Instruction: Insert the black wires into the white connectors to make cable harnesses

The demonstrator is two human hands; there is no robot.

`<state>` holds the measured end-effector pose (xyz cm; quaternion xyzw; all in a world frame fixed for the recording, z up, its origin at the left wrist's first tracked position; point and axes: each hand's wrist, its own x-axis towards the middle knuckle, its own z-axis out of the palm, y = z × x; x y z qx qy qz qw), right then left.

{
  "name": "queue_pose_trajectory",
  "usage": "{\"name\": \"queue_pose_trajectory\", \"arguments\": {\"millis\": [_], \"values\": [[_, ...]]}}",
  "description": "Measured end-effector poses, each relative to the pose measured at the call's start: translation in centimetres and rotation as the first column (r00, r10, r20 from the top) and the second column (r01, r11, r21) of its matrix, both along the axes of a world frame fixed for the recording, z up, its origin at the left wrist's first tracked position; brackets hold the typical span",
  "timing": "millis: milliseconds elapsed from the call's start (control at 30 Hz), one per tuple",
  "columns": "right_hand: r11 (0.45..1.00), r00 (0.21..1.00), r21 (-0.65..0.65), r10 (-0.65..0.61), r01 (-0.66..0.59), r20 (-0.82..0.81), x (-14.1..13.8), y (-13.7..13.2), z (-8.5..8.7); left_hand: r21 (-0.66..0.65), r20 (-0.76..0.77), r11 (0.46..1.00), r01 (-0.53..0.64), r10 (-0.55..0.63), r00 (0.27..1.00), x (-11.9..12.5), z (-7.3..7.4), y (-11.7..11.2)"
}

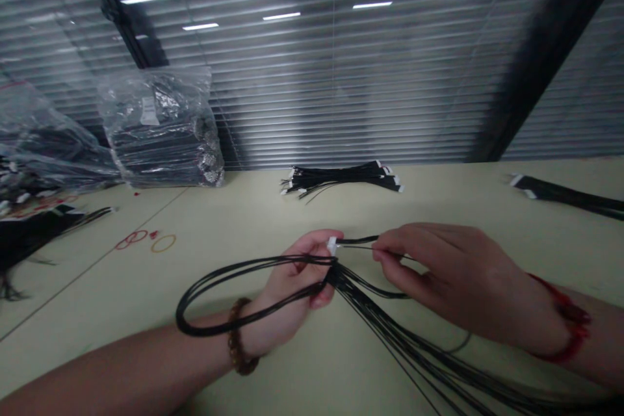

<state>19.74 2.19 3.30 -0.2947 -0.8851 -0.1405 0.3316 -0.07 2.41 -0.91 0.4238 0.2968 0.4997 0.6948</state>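
My left hand (297, 279) is closed around a bundle of thin black wires (385, 325), some looping back over the wrist and the rest trailing to the lower right. A small white connector (332, 246) is pinched at its fingertips. Black wires run rightward out of that connector. To the right, my right hand (439, 279) pinches a thin black wire (358, 247) between thumb and forefinger, close to the connector. Whether the wire's end sits inside the connector is too small to tell.
Black cables with white connectors (341, 177) lie at the back, with more cables (570, 195) at the right. Clear plastic bags (163, 136) of cables stand at the back left. Rubber bands (163, 244) and dark wire bundles (34, 234) lie on the left. Window blinds (336, 78) rise behind the table.
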Motion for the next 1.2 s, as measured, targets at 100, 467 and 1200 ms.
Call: {"name": "queue_pose_trajectory", "arguments": {"millis": [100, 467, 1200], "values": [[0.999, 0.999, 0.046, 0.0, -0.002, 0.034, 0.0, 0.0, 0.1, 0.006, 0.036, 1.0, 0.028, -0.028, 0.999, 0.0, 0.0, 0.1], [0.987, 0.985, 0.129, 0.081, -0.101, 0.149, 0.2, 0.2, -0.3, 0.013, 0.04, 0.997, 0.076, -0.077, 0.996, -0.4, -0.5, 0.3], [0.973, 0.975, 0.193, 0.084, -0.124, 0.207, -0.8, -0.2, -1.2, -0.022, -0.137, 1.0, -0.008, 0.005, 0.99, 0.0, 0.5, -0.4]]}}
